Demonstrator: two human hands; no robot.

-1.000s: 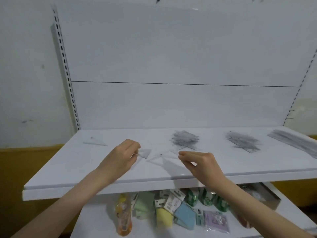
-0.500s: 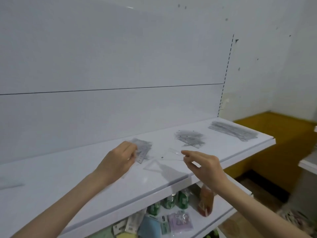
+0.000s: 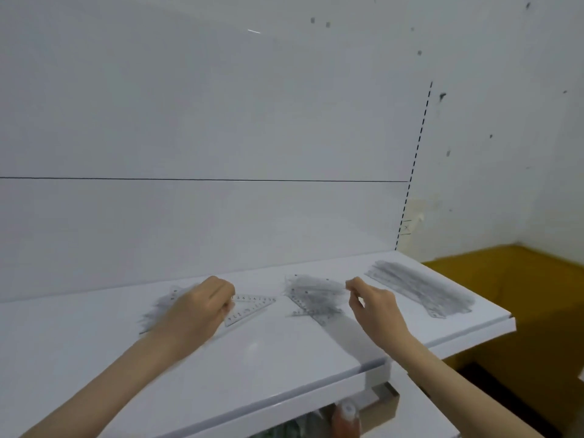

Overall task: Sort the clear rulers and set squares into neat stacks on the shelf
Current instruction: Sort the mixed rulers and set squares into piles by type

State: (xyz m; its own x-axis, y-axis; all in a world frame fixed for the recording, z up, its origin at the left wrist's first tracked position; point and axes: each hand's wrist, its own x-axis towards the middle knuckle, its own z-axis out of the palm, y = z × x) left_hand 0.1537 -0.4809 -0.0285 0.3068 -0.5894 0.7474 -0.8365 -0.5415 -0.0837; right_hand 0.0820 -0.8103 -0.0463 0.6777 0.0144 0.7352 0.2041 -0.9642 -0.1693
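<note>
We take this for a shop, or its stockroom. A white metal shelf (image 3: 284, 358) juts from a flat back panel (image 3: 205, 121), and a slotted upright (image 3: 417, 153) runs up the panel's right edge, as on store display fittings. Identical clear stock lies heaped along it: a pile of rulers (image 3: 420, 287) at the right end, a pile of set squares (image 3: 313, 295) beside it, and a single set square (image 3: 249, 306) further left. On the lower shelf (image 3: 420, 406) we make out a bottle (image 3: 346, 415) and blurred green goods (image 3: 284, 431). The scuffed wall (image 3: 505, 121) has an ochre band (image 3: 521, 295) at its foot.
</note>
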